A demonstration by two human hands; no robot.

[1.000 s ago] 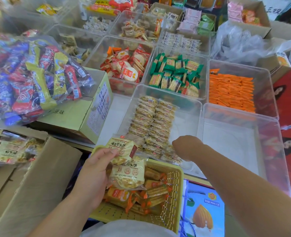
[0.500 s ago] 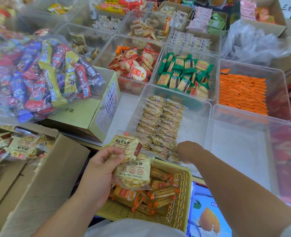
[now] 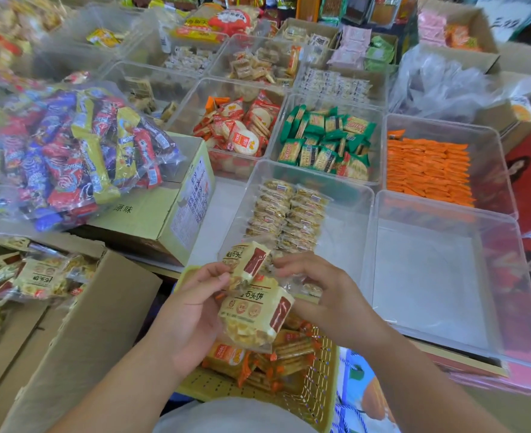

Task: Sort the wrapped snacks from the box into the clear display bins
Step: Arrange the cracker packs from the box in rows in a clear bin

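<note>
A grid of clear display bins [image 3: 445,214] covers the worktop from the centre out to 12 and 3 o'clock. The nearest right-hand bin [image 3: 457,339], at 3 o'clock, shows only its bare floor; the bin [image 3: 351,195] just left of it, at the centre, carries two neat rows of small pale biscuit packs [image 3: 284,214] along its left side. Beyond these, at 1 to 2 o'clock, lie a bin of orange packets [image 3: 429,171], a bin of green-wrapped crackers [image 3: 326,142] and a bin of red-and-white rice crackers [image 3: 240,129]. At 9 to 10 o'clock a large clear bag of mixed red, blue and yellow sweets [image 3: 67,157] rests on a closed green carton [image 3: 164,210]. At 8 o'clock an open brown cardboard box [image 3: 80,332] holds more cream-wrapped snacks [image 3: 36,278]. At 6 o'clock a yellow perforated basket [image 3: 317,395] contains orange-trimmed biscuit packs [image 3: 286,354]. Above the basket, the left hand [image 3: 192,314] grips two cream snack packs with red end panels: the lower pack [image 3: 254,317] lies across the palm, while the upper pack [image 3: 247,264] is pinched at the fingertips. The right hand [image 3: 326,295], fingers half-curled and narrowly spread, touches the upper pack's right edge; whether it grips the pack cannot be told.
</note>
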